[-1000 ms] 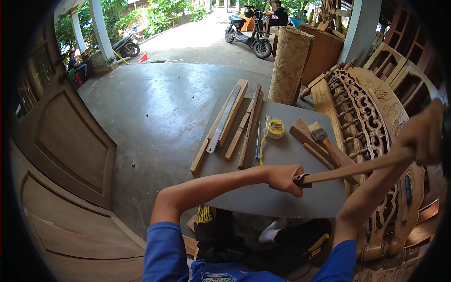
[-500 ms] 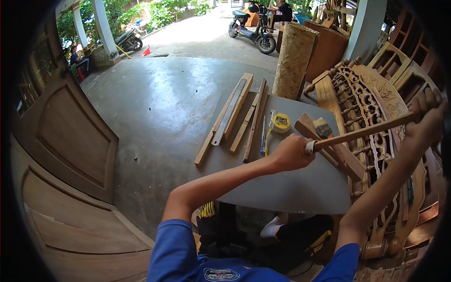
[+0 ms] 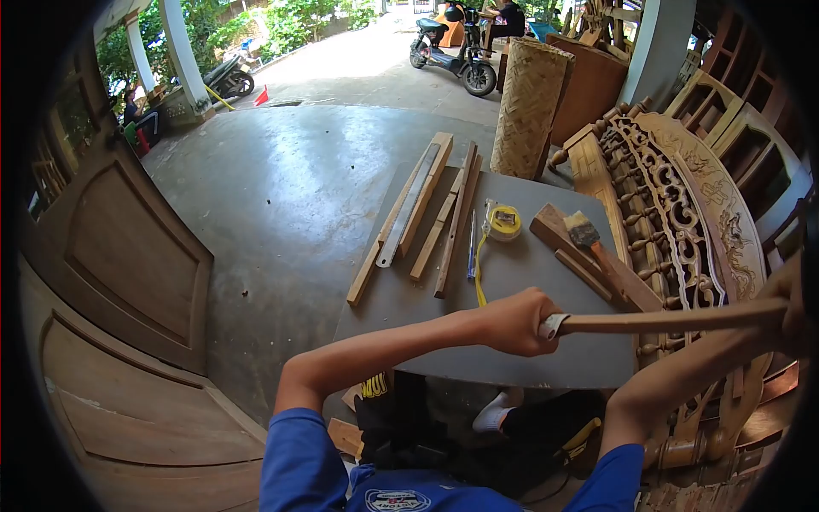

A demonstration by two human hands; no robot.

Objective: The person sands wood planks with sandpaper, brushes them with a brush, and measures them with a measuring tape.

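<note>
My left hand (image 3: 522,322) is closed round the near end of a wooden strip (image 3: 665,322). A small white folded piece (image 3: 553,325), like paper or sandpaper, wraps the wood at that fist. At the far right edge my right hand (image 3: 795,311) grips the strip's other end, partly dark and blurred. The strip is nearly level above the grey table (image 3: 546,363). Beyond my left hand lie a yellow tape measure (image 3: 503,223), a pen (image 3: 472,246), a metal ruler (image 3: 409,205) and several wooden strips (image 3: 456,220). A paintbrush (image 3: 591,237) rests on a wooden block (image 3: 554,228).
A carved wooden bench (image 3: 682,213) stands close on the right. Wooden door panels (image 3: 128,247) lean at the left. Behind the table stands a woven bamboo roll (image 3: 531,111). Farther off are a scooter (image 3: 456,55) and two seated people.
The strip has swung down from a slant to nearly level. My right hand has lowered at the right edge; my left fist has shifted slightly left and down.
</note>
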